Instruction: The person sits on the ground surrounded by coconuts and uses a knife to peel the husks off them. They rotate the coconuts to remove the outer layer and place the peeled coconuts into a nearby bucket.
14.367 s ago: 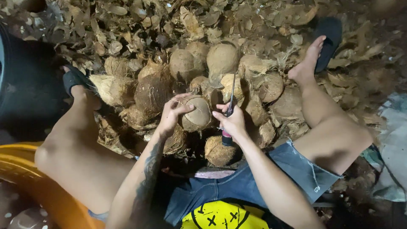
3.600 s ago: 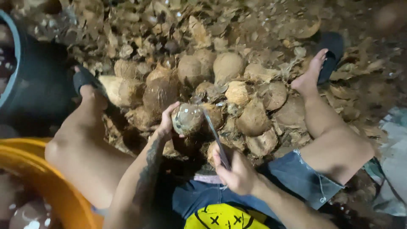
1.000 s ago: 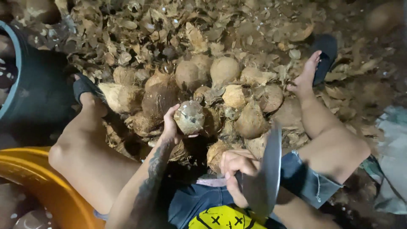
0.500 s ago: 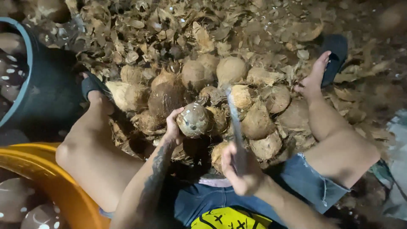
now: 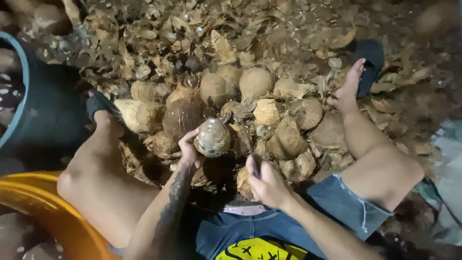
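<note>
My left hand holds up a round, partly peeled coconut in front of me. My right hand grips the handle of a long knife, whose blade points away from me just right of the coconut. Both hands hover over a pile of husked coconuts lying between my bare legs.
A dark tub stands at the left and an orange basin at the lower left, both holding coconuts. Dry husk scraps cover the ground beyond the pile. My feet in dark sandals flank the pile.
The knife was raised near my chest a second ago; it has swung down beside the coconut. The left hand keeps the coconut in about the same place.
</note>
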